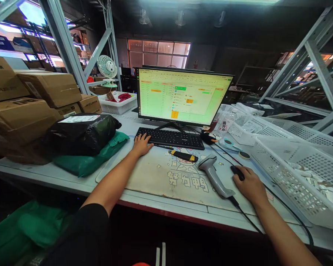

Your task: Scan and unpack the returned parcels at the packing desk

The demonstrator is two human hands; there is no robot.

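Note:
My left hand (142, 144) rests on the left end of a black keyboard (173, 138), its fingers spread flat over the keys. My right hand (248, 183) is wrapped over a black mouse (236, 171) on the right of a worn desk mat (169, 176). A grey barcode scanner (214, 174) lies on the mat between my hands, just left of my right hand. A yellow and black utility knife (183, 155) lies in front of the keyboard. Behind the keyboard stands a monitor (183, 96) showing a green spreadsheet.
A black parcel bag (81, 133) lies on a green one (91, 158) at the left, beside stacked cardboard boxes (24, 103). White plastic baskets (296, 166) crowd the right side. A small fan (107, 68) and a white tray (118, 105) stand behind. Metal shelving frames both sides.

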